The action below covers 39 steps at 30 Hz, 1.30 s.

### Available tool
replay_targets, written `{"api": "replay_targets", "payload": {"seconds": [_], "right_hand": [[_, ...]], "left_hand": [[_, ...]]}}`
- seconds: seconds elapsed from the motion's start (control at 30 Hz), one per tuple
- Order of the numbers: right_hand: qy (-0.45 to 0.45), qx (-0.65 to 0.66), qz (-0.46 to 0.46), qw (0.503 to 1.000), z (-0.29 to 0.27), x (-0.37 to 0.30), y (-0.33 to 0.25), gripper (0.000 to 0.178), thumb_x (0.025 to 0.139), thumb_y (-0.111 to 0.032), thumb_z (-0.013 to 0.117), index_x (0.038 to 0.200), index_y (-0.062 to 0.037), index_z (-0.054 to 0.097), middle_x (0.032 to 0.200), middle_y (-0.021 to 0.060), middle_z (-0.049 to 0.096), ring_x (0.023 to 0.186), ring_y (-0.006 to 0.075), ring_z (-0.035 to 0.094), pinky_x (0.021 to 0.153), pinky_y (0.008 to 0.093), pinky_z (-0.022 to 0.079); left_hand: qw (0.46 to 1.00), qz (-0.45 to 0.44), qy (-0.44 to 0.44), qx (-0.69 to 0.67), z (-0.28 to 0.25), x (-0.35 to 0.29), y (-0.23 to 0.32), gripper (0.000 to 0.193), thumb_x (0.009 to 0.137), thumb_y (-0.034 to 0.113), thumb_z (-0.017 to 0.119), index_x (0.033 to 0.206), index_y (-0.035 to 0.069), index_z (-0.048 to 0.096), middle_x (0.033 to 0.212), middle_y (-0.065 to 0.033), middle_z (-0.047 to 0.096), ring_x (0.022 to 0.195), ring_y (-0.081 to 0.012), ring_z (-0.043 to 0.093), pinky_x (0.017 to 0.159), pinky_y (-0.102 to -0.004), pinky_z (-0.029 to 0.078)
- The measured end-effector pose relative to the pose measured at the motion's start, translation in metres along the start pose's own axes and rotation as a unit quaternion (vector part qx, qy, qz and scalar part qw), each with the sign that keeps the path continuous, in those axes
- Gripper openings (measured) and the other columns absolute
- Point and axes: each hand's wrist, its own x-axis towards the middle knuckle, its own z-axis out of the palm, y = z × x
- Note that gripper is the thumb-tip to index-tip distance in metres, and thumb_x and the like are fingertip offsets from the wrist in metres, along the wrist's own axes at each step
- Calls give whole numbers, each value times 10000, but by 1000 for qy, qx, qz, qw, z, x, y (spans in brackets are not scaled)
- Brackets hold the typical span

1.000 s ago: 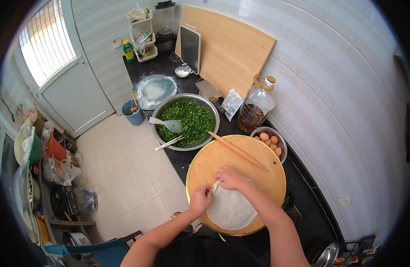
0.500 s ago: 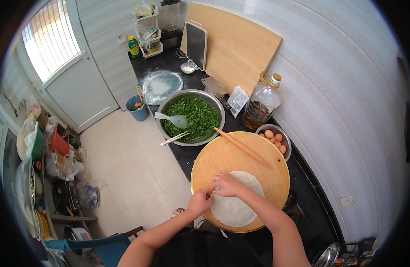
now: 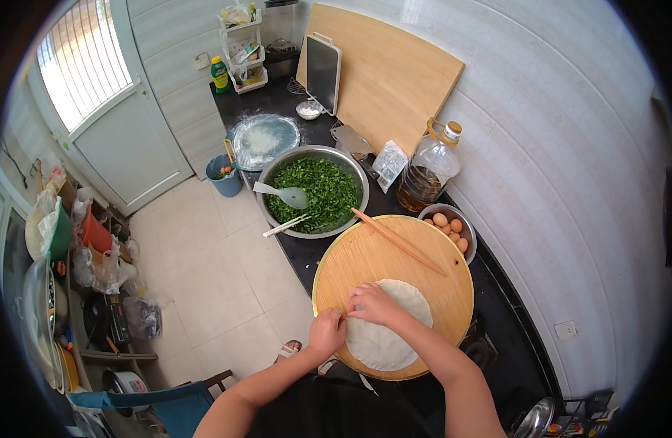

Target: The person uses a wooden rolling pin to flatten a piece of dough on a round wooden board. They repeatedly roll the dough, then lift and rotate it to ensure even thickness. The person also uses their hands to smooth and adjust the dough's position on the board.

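A round, flat piece of pale dough [image 3: 387, 339] lies on a round wooden board [image 3: 442, 321]. At its left edge my left hand [image 3: 327, 330] pinches the dough's rim with closed fingers. My right hand [image 3: 372, 303] reaches across the top of the dough and pinches the same rim right beside the left one. The fingertips partly hide the bit of edge between them. A tapered wooden rolling pin [image 3: 398, 242] rests on the far part of the board, its tip reaching toward a steel bowl [image 3: 365, 186] of chopped greens [image 3: 325, 191].
In the greens' bowl lie a pale spoon [image 3: 283, 194] and chopsticks [image 3: 286, 226]. A bowl of brown eggs [image 3: 456, 225] and a large oil bottle [image 3: 428, 171] stand along the wall side. Beyond are a film-covered round tray [image 3: 264, 142] and a leaning wooden board [image 3: 383, 73]. A blue chair [image 3: 150, 401] stands lower left.
Both hands stay at the dough's left edge, with only a slight shift of the fingers. The dough and rolling pin have not visibly moved.
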Motion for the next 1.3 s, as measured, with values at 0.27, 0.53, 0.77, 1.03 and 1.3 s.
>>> {"api": "replay_targets", "payload": {"seconds": [0.27, 0.53, 0.77, 1.03, 1.3], "right_hand": [[19, -29, 17, 999, 4, -2, -8, 163, 732, -249, 761, 760, -116, 672, 923, 37, 624, 1007, 259, 557, 945, 411, 403], [26, -9, 33, 999, 6, -4, -6, 128, 787, -217, 724, 819, -102, 679, 975, 36, 634, 1043, 264, 554, 943, 411, 415], [67, 29, 23, 997, 3, -11, -9, 81, 812, -150, 688, 877, -103, 705, 1033, 40, 649, 1093, 264, 551, 979, 405, 410], [145, 19, 9, 989, 4, -28, -27, 68, 794, -127, 674, 851, -92, 683, 1003, 57, 638, 1087, 263, 554, 967, 404, 419], [58, -96, -67, 991, 18, -20, -34, 108, 733, -72, 667, 839, -83, 681, 921, 53, 605, 1036, 250, 541, 987, 387, 392]], "left_hand": [[994, 102, 32, 13, -9, -10, -6, 168, 732, 21, 647, 891, 14, 700, 847, -147, 605, 806, -340, 576, 698, -432, 473], [970, 185, -49, 151, -21, -22, 7, 423, 698, 28, 616, 1118, 17, 657, 1003, -122, 586, 890, -315, 557, 758, -417, 458], [972, 186, -64, 127, -31, -25, -3, 464, 716, 59, 591, 1175, 12, 632, 1158, -164, 560, 995, -346, 525, 841, -451, 434], [980, 183, -58, 49, -33, -15, -13, 436, 692, -12, 574, 1119, 25, 653, 1146, -164, 583, 1005, -367, 521, 894, -462, 438], [995, 96, -30, -7, -29, -14, -14, 267, 688, -43, 561, 912, 13, 696, 938, -140, 633, 888, -341, 564, 813, -416, 476]]}}
